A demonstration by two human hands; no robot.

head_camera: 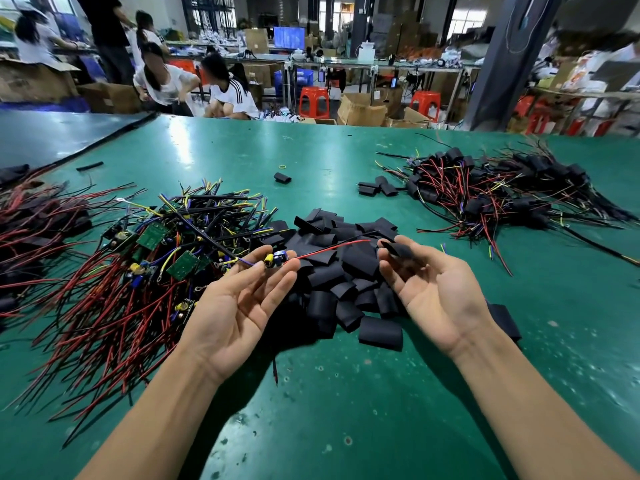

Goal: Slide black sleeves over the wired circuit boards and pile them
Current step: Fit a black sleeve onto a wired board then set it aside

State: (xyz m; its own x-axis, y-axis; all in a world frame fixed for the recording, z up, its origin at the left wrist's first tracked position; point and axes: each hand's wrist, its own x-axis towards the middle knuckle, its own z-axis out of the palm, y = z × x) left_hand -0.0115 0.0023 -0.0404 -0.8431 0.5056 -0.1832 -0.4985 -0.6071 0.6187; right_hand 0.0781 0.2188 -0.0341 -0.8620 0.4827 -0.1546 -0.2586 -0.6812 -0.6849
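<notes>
Many loose sleeves (332, 271) lie under left fingers (250, 275) pinching board (277, 258), right fingers (394, 276) pinching sleeve (399, 249).

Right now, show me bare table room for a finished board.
Bare: the near strip in front of the sleeve heap; the far strip beyond all piles; the right side, nearer than the finished pile. Crowded: the wired boards at left, the heap in the middle.

Left, wired board (277, 258); right, black sleeve (399, 249)

Red plastic stools (313, 102) and open cardboard boxes (360, 112) stand top centre; a dark pillar (509, 64) rises upper right beside bright windows (467, 19).
</notes>
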